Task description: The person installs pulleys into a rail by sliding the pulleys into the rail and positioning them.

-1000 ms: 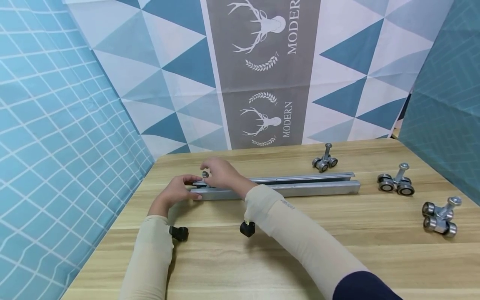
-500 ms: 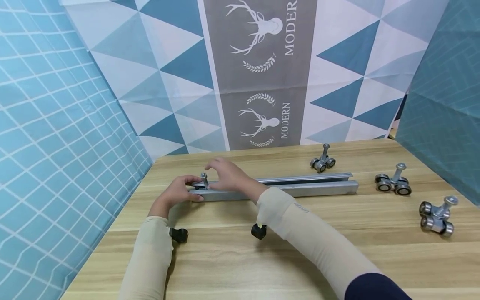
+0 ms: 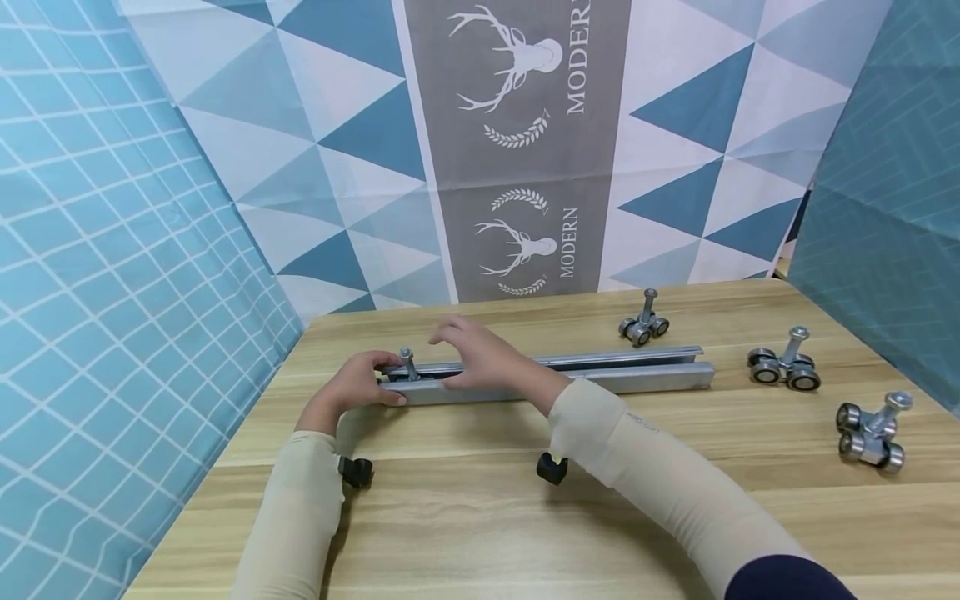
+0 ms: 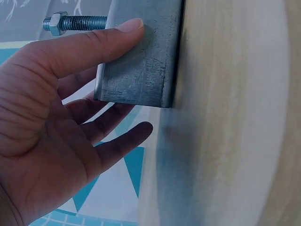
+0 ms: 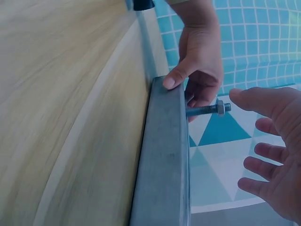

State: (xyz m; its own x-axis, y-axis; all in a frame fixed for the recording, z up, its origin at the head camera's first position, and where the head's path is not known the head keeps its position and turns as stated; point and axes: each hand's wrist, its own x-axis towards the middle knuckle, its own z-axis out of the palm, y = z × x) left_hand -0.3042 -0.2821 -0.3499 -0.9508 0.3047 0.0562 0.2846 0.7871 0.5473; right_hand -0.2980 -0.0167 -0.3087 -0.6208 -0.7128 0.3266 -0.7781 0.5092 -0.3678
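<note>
A long silver metal rail (image 3: 645, 380) with a slot along its top lies across the table. At its left end my left hand (image 3: 354, 383) grips it, with the thumb (image 4: 124, 33) on the near wall and fingers at the far side. Beside that hand a threaded bolt (image 3: 407, 363) with a nut (image 5: 220, 108) stands up out of the slot; whatever carries it inside the rail is hidden. My right hand (image 3: 483, 358) hovers over the rail just right of the bolt, fingers spread and holding nothing. In the right wrist view its thumb is apart from the bolt.
Three roller trolleys with upright bolts rest on the wooden table (image 3: 465, 517): one behind the rail (image 3: 643, 323), another past its right end (image 3: 783, 364), and a third nearer the right edge (image 3: 872, 435). Patterned cloth (image 3: 360, 125) hangs behind and at both sides.
My right hand has moved away from the bolt to the right, leaving the bolt standing in the rail. My left hand stays on the rail's end. The view shifts slightly.
</note>
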